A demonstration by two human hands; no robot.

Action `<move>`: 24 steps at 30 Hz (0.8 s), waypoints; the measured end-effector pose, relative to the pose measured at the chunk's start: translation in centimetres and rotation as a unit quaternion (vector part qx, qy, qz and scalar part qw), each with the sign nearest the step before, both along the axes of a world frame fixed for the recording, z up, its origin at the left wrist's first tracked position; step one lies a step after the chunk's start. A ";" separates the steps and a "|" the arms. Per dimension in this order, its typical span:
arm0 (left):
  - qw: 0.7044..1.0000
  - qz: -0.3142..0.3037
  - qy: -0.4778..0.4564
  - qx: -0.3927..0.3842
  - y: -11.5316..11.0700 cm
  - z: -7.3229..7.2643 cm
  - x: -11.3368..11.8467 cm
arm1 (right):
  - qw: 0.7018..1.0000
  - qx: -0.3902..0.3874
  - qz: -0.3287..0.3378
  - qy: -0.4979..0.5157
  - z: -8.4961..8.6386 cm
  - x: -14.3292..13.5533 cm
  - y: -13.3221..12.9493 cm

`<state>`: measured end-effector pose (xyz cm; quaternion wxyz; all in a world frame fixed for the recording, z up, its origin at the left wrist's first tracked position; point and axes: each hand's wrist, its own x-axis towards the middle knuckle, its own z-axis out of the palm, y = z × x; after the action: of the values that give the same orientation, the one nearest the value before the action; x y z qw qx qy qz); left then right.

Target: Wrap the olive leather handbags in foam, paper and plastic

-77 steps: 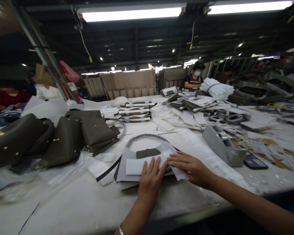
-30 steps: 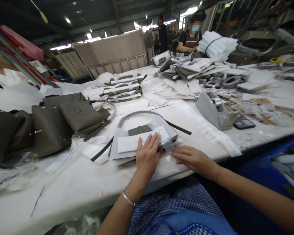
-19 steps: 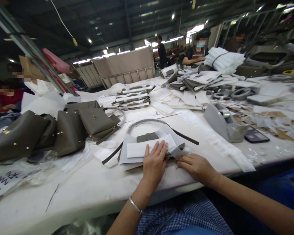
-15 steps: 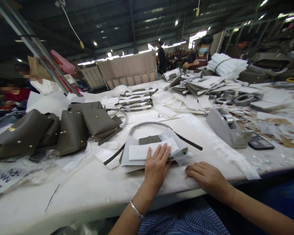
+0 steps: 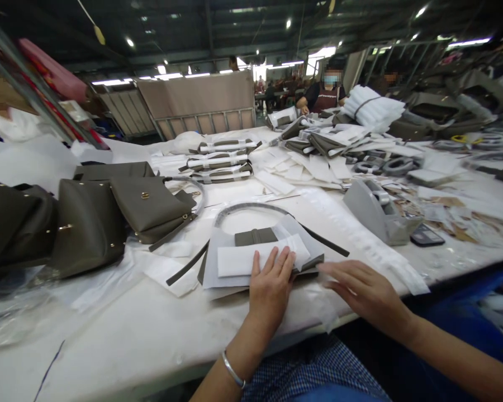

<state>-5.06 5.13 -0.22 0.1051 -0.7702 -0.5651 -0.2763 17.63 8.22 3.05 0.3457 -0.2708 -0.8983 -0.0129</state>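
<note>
My left hand [image 5: 272, 282] lies flat with fingers spread on a folded white padding strip [image 5: 238, 261]. Under the strip are a pale translucent sheet [image 5: 213, 282] and an olive-grey bag piece [image 5: 255, 237], only partly showing. A strap [image 5: 255, 205] wrapped in clear film arches behind it, its dark bare ends reaching out on both sides. My right hand [image 5: 364, 293] is at the bundle's right corner, fingers stretched out and slightly blurred. A crumpled piece of clear film [image 5: 329, 315] lies below those fingers; whether they touch it, I cannot tell.
Olive handbags [image 5: 88, 229] stand at the left. Wrapped straps [image 5: 222, 161] are stacked behind. A grey tape dispenser [image 5: 373, 215], a dark flat device [image 5: 427, 235] and a long white padding strip [image 5: 360, 240] lie right. A masked person [image 5: 324, 97] sits across the table.
My right hand has risen slightly and its fingers have straightened, while the clear film has shifted down toward the table edge. My left hand stays on the padding. The view has turned slightly right.
</note>
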 end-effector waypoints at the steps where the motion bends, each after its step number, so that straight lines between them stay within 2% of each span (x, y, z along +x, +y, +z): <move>1: 1.000 0.000 -0.002 0.000 0.0 -0.1 0.0 | 1.000 0.003 -0.021 -0.001 0.5 -0.6 0.8; 3: 1.000 0.000 -0.003 0.003 0.1 -0.3 0.0 | 0.999 -0.003 -0.026 -0.025 1.4 -2.0 2.3; 5: 1.000 -0.002 -0.003 0.007 0.1 -0.5 -0.1 | 0.998 -0.002 0.003 -0.056 1.9 -3.0 3.4; 8: 1.000 -0.002 0.001 0.006 0.1 -0.7 -0.2 | 0.997 0.013 0.037 -0.071 2.0 -3.8 3.8; 13: 1.000 0.003 0.018 0.010 0.1 -0.7 -0.4 | 0.998 0.038 0.034 -0.028 2.0 -3.8 2.5; 18: 1.000 0.004 0.020 0.004 0.2 -0.6 -0.5 | 0.999 0.029 0.025 -0.002 1.9 -3.2 0.4; 24: 1.000 0.000 0.018 0.003 0.1 -0.4 -0.4 | 0.997 0.054 0.054 -0.030 0.5 -1.7 -1.0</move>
<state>-5.46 5.20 -0.65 0.1177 -0.7746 -0.5622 -0.2647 15.91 7.18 3.59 0.3330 -0.2027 -0.9195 -0.0507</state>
